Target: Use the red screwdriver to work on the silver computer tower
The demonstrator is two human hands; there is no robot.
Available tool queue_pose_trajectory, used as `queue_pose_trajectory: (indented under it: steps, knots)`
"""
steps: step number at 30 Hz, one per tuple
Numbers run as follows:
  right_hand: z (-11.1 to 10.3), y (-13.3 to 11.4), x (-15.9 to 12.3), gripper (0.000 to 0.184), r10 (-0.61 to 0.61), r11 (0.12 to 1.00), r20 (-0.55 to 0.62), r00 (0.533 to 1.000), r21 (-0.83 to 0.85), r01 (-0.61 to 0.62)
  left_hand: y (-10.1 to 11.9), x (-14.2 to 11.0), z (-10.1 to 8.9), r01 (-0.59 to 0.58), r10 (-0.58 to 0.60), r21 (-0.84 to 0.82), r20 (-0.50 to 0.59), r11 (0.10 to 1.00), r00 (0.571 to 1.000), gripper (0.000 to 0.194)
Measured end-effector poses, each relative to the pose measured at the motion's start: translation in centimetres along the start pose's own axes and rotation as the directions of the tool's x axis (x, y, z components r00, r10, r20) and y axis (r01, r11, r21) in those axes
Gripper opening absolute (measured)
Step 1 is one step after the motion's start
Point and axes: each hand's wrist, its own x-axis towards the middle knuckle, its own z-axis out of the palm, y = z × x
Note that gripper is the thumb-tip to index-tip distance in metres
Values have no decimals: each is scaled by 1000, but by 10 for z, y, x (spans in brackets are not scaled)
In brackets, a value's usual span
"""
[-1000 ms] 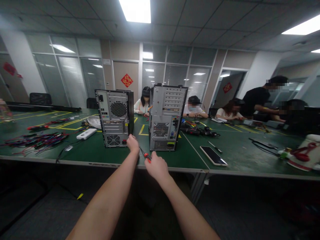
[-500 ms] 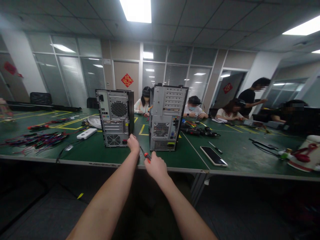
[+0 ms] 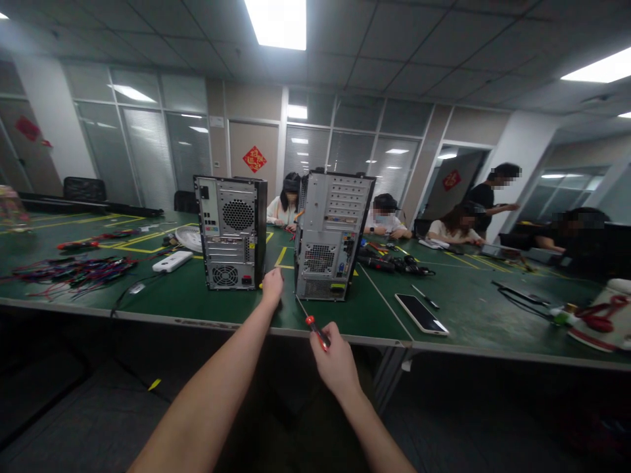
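Observation:
Two computer towers stand rear-side toward me on the green table [image 3: 207, 305]. My left hand [image 3: 273, 286] reaches between them, its fingers curled close to the lower right corner of the black tower [image 3: 230, 231]; what it grips, if anything, is hidden. My right hand [image 3: 335, 360] is closed on a screwdriver [image 3: 311, 322] with a red and black handle, its shaft pointing up-left toward the base of the silver tower [image 3: 331, 231]. That hand hovers off the table's front edge.
A phone [image 3: 420, 313] lies face up to the right of the silver tower. A bundle of coloured wires [image 3: 73, 269] and a white power strip [image 3: 172, 261] lie to the left. Several people sit or stand at the far side. Red scissors [image 3: 599, 315] rest at far right.
My right hand has pulled back toward me and to the right with the screwdriver, away from the silver tower. My left hand shifted slightly right. The view tilted a little.

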Motion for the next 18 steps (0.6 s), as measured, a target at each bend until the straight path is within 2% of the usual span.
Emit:
queue_pose_trajectory:
  steps: [1,3,5,7,10,11,13,18]
  knots:
    - [-2,5,-4,24,-1,998,-7,1000,68,2,-1,-3,-1,27,-26,-21,34,999,999,31]
    - [-6,15,-11,26,0,985,-16,1000,175,3,-3,-12,-5,94,-84,-50,180,994,980,31]
    - [-8,24,-17,29,12,969,-25,1000,245,-6,-4,-24,-9,130,-103,-58,343,990,934,35]
    - [-8,31,-21,32,28,952,-32,999,306,-17,-1,-36,-12,112,-73,-66,430,992,900,39]
    - [-5,39,-26,37,50,925,-43,998,380,-30,7,-53,-13,174,-97,-80,576,981,811,46]
    - [-4,42,-27,38,52,919,-49,997,394,-29,9,-57,-12,201,-105,-91,607,975,788,47]
    - [0,46,-28,38,52,910,-60,997,413,-23,13,-62,-11,247,-116,-127,626,961,771,49]
    - [4,55,-29,38,70,889,-57,996,456,-37,12,-66,-15,257,-78,-205,619,944,781,53]
